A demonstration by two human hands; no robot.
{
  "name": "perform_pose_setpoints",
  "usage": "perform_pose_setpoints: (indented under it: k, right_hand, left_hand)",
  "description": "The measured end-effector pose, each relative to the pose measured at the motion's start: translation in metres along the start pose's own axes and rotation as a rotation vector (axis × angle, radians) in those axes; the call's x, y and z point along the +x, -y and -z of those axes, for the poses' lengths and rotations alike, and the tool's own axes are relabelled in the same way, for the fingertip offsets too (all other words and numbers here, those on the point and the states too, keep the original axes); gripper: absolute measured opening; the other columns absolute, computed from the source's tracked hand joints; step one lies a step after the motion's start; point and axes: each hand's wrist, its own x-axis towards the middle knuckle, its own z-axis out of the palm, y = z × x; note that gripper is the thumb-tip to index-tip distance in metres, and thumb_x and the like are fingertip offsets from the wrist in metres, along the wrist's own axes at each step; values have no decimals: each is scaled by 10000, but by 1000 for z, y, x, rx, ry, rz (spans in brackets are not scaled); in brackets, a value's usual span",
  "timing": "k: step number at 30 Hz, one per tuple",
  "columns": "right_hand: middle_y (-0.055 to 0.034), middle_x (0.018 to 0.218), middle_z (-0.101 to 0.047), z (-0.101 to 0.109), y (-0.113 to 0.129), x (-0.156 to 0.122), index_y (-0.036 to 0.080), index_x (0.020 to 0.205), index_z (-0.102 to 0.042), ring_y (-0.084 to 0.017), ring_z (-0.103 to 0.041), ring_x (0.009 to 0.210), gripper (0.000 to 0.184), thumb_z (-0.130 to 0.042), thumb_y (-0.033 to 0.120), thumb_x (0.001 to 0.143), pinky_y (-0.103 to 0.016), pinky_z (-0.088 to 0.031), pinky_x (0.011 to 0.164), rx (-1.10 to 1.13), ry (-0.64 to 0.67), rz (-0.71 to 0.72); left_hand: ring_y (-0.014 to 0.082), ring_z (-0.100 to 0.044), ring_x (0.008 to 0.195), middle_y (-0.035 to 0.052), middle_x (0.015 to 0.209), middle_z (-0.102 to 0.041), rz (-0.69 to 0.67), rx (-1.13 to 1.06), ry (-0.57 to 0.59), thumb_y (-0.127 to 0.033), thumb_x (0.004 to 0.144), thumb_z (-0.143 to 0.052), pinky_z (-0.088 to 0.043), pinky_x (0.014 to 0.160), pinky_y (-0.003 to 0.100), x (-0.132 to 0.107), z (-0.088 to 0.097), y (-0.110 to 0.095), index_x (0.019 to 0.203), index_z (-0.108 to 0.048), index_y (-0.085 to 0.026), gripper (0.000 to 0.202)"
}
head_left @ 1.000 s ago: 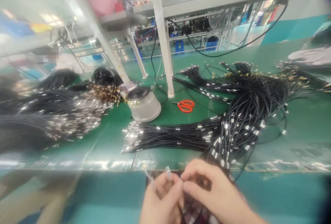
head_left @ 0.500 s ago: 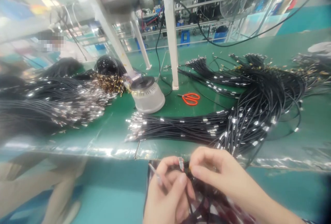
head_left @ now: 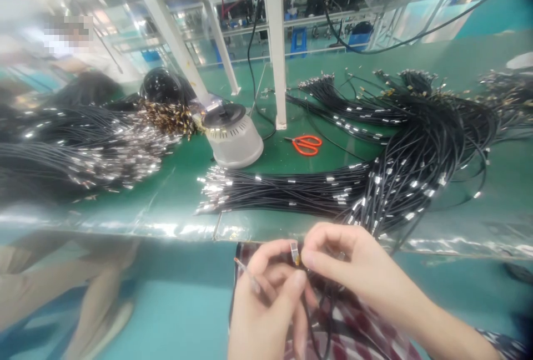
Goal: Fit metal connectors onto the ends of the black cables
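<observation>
Just in front of the bench edge, my left hand (head_left: 270, 299) is closed around a black cable (head_left: 310, 326). A stripped, pale cable end (head_left: 249, 275) pokes out between its fingers on the left. At its index fingertip sits a small silvery metal piece (head_left: 294, 250) with a gold-coloured tip. My right hand (head_left: 343, 252) is closed in a pinch against that gold tip. What lies between the right fingertips is too small and hidden to make out. The cable droops in a loop below both hands, over a checked cloth.
A bundle of black cables (head_left: 287, 191) lies along the green bench (head_left: 179, 199), joining a larger heap on the right. Orange-handled scissors (head_left: 306, 144) and a white round-based device (head_left: 237, 146) are behind it. More cables (head_left: 104, 149) lie left. A person (head_left: 75, 55) is at far left.
The view has tilted down slightly, so the bench sits higher in frame. My right fingertips have come closer to the metal piece, and its gold tip now shows. Both hands stay closed.
</observation>
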Motion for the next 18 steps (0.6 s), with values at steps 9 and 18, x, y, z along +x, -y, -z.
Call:
perform_pose_setpoints:
  k: [9, 18]
  right_hand:
    - [7, 550, -579, -8, -6, -2, 165, 678, -595, -123, -540, 526, 221, -655, 327, 815, -247, -434, 528, 184, 62, -21]
    - [18, 558, -575, -11, -5, -1, 164, 660, -582, -107, -540, 492, 232, -695, 323, 784, -232, -419, 504, 228, 33, -34]
  left_hand:
    - [76, -537, 271, -26, 635, -672, 0, -49, -44, -201, 845, -630, -404, 306, 138, -4, -6, -6, 1059, -502, -217, 250]
    - [88, -541, 272, -10, 631, -695, -2, -37, -37, -232, 853, -627, -396, 292, 138, -4, -8, -7, 1054, -505, -217, 236]
